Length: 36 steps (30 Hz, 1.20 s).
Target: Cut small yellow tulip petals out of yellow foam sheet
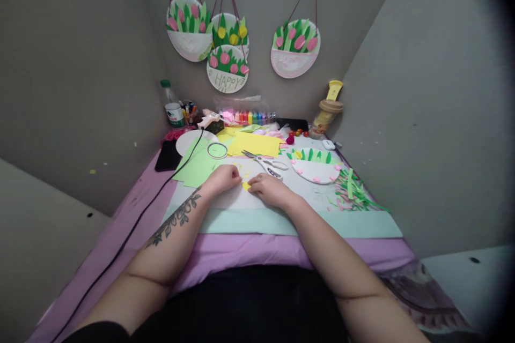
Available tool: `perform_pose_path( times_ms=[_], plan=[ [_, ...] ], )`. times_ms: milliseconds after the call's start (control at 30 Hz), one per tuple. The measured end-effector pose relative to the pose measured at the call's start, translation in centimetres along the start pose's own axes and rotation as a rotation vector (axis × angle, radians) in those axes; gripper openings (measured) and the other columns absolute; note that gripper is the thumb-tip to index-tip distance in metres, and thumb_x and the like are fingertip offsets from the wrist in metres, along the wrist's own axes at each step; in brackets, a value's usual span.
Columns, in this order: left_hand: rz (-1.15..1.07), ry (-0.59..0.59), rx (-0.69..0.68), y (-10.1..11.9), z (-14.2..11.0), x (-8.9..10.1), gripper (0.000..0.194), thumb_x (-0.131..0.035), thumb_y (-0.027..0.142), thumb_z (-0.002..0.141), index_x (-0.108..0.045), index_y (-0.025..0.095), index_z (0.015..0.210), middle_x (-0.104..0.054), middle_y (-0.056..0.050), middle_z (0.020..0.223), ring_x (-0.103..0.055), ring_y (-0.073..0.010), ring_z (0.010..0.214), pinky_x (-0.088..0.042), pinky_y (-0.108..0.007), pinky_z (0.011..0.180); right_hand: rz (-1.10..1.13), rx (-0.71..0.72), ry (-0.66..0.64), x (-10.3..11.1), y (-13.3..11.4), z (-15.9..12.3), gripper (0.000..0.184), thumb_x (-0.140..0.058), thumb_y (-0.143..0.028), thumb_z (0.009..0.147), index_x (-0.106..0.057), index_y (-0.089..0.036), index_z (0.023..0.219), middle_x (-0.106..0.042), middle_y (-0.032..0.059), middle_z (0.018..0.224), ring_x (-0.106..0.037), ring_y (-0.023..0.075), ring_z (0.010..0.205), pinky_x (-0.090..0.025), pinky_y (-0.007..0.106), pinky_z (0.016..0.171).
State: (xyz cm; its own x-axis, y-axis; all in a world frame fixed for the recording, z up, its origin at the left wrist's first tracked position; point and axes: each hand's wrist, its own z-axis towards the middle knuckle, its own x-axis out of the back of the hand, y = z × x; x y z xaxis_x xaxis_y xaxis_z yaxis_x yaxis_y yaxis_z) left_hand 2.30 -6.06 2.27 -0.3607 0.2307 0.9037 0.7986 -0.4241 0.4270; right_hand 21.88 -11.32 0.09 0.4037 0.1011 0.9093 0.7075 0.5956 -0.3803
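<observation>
My left hand (226, 178) is closed in a pinch above the white sheet (225, 201); whatever its fingertips hold is too small to make out. Close to its right, my right hand (266, 189) has its fingertips on a small yellow paper piece (245, 186). Tiny yellow scraps lie just beyond the fingers. White-handled scissors (270, 165) rest behind my right hand, blades pointing to the far left. To the right is a cut paper plate (314, 171) with green paper leaves, a yellow flower and small pink pieces along it.
Green paper sheets (197, 163), a tape ring (217, 150) and yellow paper (257, 144) lie beyond my hands. A glue gun (209, 118) trails a black cord (148, 209) down the left. Paper shreds (354, 193) heap at the right. A bottle (173, 107) stands at the back left.
</observation>
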Motion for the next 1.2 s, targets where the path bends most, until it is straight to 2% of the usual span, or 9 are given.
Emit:
perform_pose_path(
  times_ms=[100,267,600,767,900,1200],
  plan=[
    [-0.013,-0.01,-0.013,0.2,0.0,-0.5,0.018,-0.055,0.027,0.074,-0.068,0.017,0.08,-0.07,-0.006,0.077,-0.057,-0.0167,0.066,-0.036,-0.025,0.057,-0.032,0.046,-0.026,0.1,0.0,0.0,0.028,-0.053,-0.007,0.082,-0.076,-0.023,0.083,-0.072,0.0058,0.102,-0.057,0.0208,0.095,-0.041,0.032,0.084],
    [-0.015,-0.012,-0.039,0.2,0.0,-0.7,0.023,-0.048,0.025,0.079,-0.07,0.017,0.081,-0.071,-0.008,0.083,-0.059,-0.0176,0.07,-0.037,-0.025,0.061,-0.063,0.048,-0.035,0.3,-0.1,-0.1,0.029,-0.052,-0.007,0.082,-0.076,-0.023,0.086,-0.07,0.0064,0.102,-0.056,0.0211,0.096,-0.041,0.032,0.083],
    [-0.008,-0.025,-0.013,0.3,-0.2,-0.2,0.027,-0.047,0.027,0.08,-0.071,0.017,0.086,-0.073,-0.009,0.089,-0.062,-0.0206,0.078,-0.04,-0.026,0.065,-0.104,-0.078,-0.046,0.7,-0.7,-0.3,0.028,-0.051,-0.015,0.088,-0.076,-0.024,0.094,-0.06,0.0078,0.093,-0.054,0.0198,0.089,-0.037,0.029,0.077],
    [-0.012,-0.047,-0.017,0.4,-0.2,-0.2,0.025,-0.049,0.028,0.078,-0.071,0.017,0.082,-0.073,-0.008,0.083,-0.061,-0.0194,0.071,-0.039,-0.026,0.06,-0.092,-0.117,-0.128,1.1,-0.6,-0.5,0.03,-0.047,-0.017,0.089,-0.075,-0.026,0.097,-0.063,0.0053,0.089,-0.058,0.0169,0.079,-0.035,0.026,0.07],
    [-0.018,-0.053,-0.021,0.4,0.0,-0.8,0.021,-0.052,0.029,0.075,-0.07,0.018,0.077,-0.072,-0.007,0.079,-0.06,-0.0191,0.067,-0.037,-0.026,0.058,-0.073,-0.133,-0.173,1.4,-0.5,-0.6,0.03,-0.047,-0.017,0.089,-0.074,-0.026,0.099,-0.07,0.0044,0.094,-0.061,0.0178,0.084,-0.036,0.025,0.073],
    [-0.085,0.0,0.004,0.4,0.2,-1.6,0.013,-0.053,0.023,0.069,-0.064,0.019,0.064,-0.066,-0.007,0.068,-0.054,-0.0196,0.061,-0.034,-0.029,0.058,-0.026,-0.174,-0.135,1.3,-0.7,-0.8,0.028,-0.051,-0.02,0.087,-0.075,-0.029,0.097,-0.074,0.0018,0.098,-0.064,0.0197,0.09,-0.041,0.025,0.077]
  ],
)
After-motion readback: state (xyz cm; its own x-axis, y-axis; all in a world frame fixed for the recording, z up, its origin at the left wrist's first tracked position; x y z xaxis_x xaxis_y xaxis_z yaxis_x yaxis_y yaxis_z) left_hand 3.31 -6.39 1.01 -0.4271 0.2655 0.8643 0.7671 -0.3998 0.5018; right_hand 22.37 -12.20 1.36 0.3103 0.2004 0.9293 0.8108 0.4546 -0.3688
